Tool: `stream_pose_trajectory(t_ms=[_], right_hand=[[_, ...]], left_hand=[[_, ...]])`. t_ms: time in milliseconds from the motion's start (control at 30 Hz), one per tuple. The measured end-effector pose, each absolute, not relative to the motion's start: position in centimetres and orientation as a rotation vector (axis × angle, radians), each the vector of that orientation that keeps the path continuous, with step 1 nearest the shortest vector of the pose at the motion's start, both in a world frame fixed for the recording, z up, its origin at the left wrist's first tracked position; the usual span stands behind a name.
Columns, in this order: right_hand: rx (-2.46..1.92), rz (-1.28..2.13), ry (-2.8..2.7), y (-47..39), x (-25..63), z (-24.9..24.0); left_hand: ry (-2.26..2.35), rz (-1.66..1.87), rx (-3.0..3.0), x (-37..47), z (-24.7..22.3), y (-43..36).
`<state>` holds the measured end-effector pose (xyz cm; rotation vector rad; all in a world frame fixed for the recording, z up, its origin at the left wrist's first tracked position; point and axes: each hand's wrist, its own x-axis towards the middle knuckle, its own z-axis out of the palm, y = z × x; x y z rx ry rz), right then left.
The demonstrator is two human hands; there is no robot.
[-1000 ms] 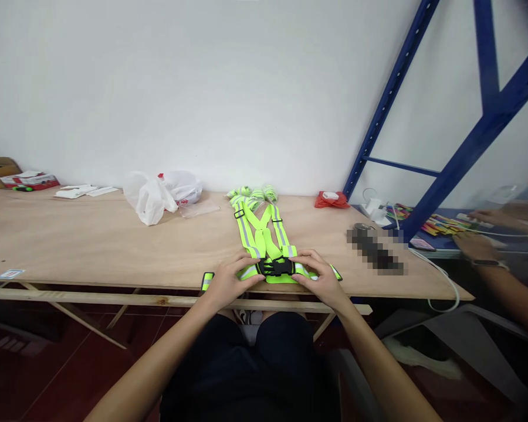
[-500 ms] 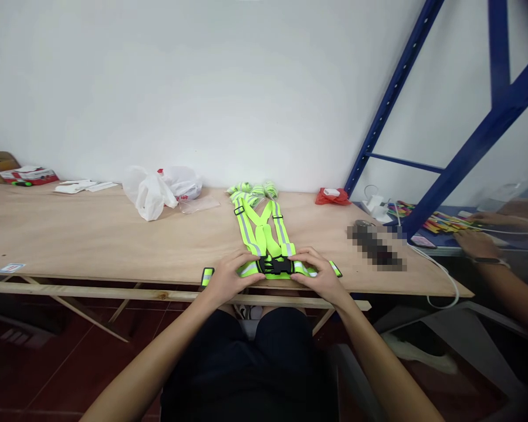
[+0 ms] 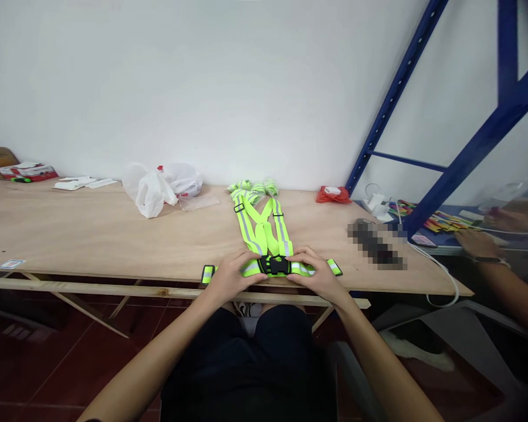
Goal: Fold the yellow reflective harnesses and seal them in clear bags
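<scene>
A neon-yellow harness (image 3: 249,228) with grey reflective stripes lies on the wooden table, its straps crossing in the middle. Across its front end is a black buckle (image 3: 278,265), its two halves joined or nearly so. My left hand (image 3: 234,274) grips the buckle's left half between thumb and fingers. On the other side, my right hand (image 3: 315,271) pinches the buckle's right half. Strap ends with black sliders stick out beyond both hands. Behind the harness sit several rolled neon bundles (image 3: 257,189) in clear wrapping.
White plastic bags (image 3: 152,190) and flat white packets (image 3: 83,183) lie at the back left. A red pouch (image 3: 333,194) and a pixelated object (image 3: 377,245) are to the right. Past the blue metal frame (image 3: 391,99), another person's hand (image 3: 477,243) rests near colourful strips.
The two buckle halves have come closer together, with less of the prongs showing between them. My right hand has shifted slightly left.
</scene>
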<state>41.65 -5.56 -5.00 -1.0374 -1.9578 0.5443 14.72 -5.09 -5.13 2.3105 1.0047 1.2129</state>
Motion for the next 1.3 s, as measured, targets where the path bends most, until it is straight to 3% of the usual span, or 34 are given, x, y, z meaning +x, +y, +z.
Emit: stream_pose_trajectory(t_ms=[1300], right_hand=[[-1.022,0.405,-2.083,-5.15,41.58,-5.75]], left_hand=[[1.035,1.174,2.421,14.92,-5.72,-4.71]])
